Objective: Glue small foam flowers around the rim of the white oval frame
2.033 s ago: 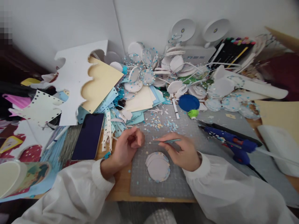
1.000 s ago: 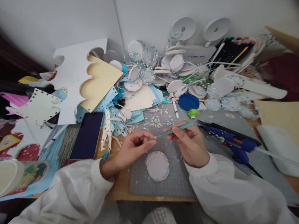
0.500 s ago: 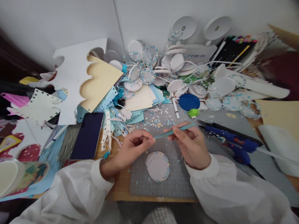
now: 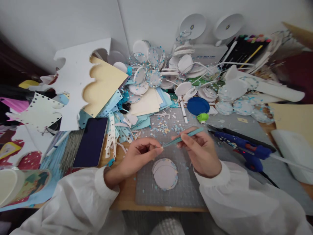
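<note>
Tweezers (image 4: 186,135), teal, are gripped between the right hand's (image 4: 201,153) thumb and fingers, above and beyond the disc stack (image 4: 165,177). Their tips reach the left hand's (image 4: 140,155) thumb and forefinger, which are pinched together; any piece between them cannot be made out. Beyond the disc stack, confetti pieces (image 4: 166,127) litter the grey mat (image 4: 146,195). Glue gun (image 4: 253,162) lies to its right, phone (image 4: 90,142) to its left.
</note>
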`<state>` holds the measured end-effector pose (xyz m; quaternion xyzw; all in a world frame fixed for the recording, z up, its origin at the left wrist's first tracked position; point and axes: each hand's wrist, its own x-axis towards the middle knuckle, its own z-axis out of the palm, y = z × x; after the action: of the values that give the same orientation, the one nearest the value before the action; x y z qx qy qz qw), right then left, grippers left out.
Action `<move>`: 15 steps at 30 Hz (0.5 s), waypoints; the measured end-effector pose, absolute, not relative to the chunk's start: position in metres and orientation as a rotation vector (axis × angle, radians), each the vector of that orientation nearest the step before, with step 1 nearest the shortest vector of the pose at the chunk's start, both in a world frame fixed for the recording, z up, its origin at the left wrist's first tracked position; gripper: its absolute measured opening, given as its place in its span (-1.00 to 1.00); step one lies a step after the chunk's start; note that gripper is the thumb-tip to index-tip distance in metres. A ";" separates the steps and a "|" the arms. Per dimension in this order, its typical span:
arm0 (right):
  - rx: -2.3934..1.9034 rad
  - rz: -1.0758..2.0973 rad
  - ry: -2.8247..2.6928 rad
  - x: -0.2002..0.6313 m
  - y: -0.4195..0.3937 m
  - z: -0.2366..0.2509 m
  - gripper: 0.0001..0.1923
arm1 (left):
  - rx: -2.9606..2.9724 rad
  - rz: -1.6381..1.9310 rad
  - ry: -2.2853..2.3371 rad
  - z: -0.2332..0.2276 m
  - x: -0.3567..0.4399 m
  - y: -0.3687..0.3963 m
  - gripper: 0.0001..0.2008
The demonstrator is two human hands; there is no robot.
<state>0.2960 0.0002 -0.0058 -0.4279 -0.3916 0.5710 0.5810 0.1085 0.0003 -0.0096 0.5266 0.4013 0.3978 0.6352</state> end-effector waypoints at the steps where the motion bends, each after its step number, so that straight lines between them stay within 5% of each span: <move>1: -1.000 1.335 -0.916 0.296 0.000 -0.006 -0.91 | 1.203 0.903 0.920 -0.010 0.109 0.000 -0.86; 15: -1.030 1.333 -0.905 0.295 0.000 -0.002 -0.82 | 1.240 0.867 0.932 -0.007 0.108 0.001 -0.84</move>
<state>0.2949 0.0005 -0.0022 -0.4400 -0.3866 0.5697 0.5766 0.1080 0.0010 -0.0072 0.5416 0.4070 0.3786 0.6306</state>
